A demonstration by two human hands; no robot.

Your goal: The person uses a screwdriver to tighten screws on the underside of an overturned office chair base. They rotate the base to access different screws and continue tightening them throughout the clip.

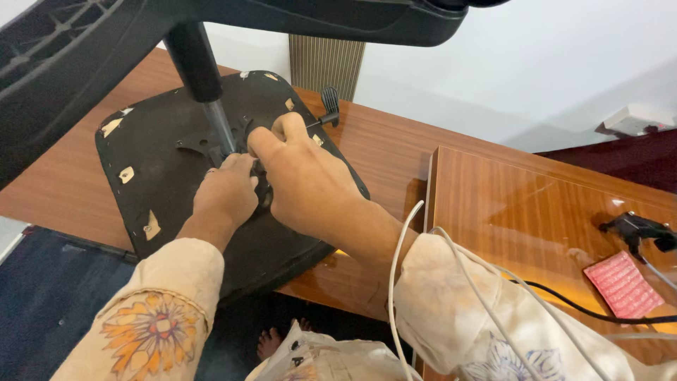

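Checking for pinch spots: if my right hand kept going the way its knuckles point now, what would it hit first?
Probably the metal column rising from the upturned seat base; the right hand points up-left toward it, with the left hand just beside. Depth is hard to judge.

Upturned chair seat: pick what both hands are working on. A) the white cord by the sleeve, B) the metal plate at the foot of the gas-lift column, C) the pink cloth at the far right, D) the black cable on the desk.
B: the left hand and right hand meet on the metal plate beside the gas-lift column on the upturned chair seat.
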